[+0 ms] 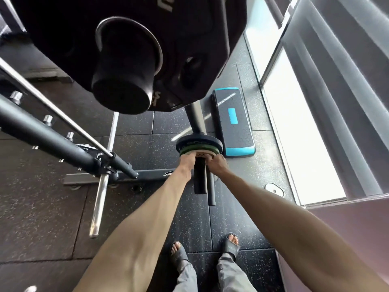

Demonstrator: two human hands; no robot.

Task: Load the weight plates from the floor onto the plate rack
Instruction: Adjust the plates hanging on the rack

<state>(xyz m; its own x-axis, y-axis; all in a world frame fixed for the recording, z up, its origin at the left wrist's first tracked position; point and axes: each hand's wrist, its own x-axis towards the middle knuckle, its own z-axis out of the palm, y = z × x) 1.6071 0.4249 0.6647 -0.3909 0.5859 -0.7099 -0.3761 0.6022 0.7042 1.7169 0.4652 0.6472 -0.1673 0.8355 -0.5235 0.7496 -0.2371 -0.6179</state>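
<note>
A small pale weight plate (202, 154) sits on a low black peg (199, 178) of the plate rack, against a green plate (190, 150) and a larger dark plate (199, 143) behind it. My left hand (187, 160) grips the pale plate's left edge. My right hand (217, 164) grips its right edge. Both arms reach down to it. A big black plate (63, 32) hangs on an upper peg (124, 91) close to the camera. A small grey plate (274, 189) lies on the floor at the right.
A black and blue step platform (233, 123) lies on the floor beyond the rack. The rack's base bar (117, 175), a slanted black tube (52, 138) and chrome pegs (99, 205) fill the left. A bright window (294, 127) runs along the right. My sandalled feet (179, 252) stand on rubber tiles.
</note>
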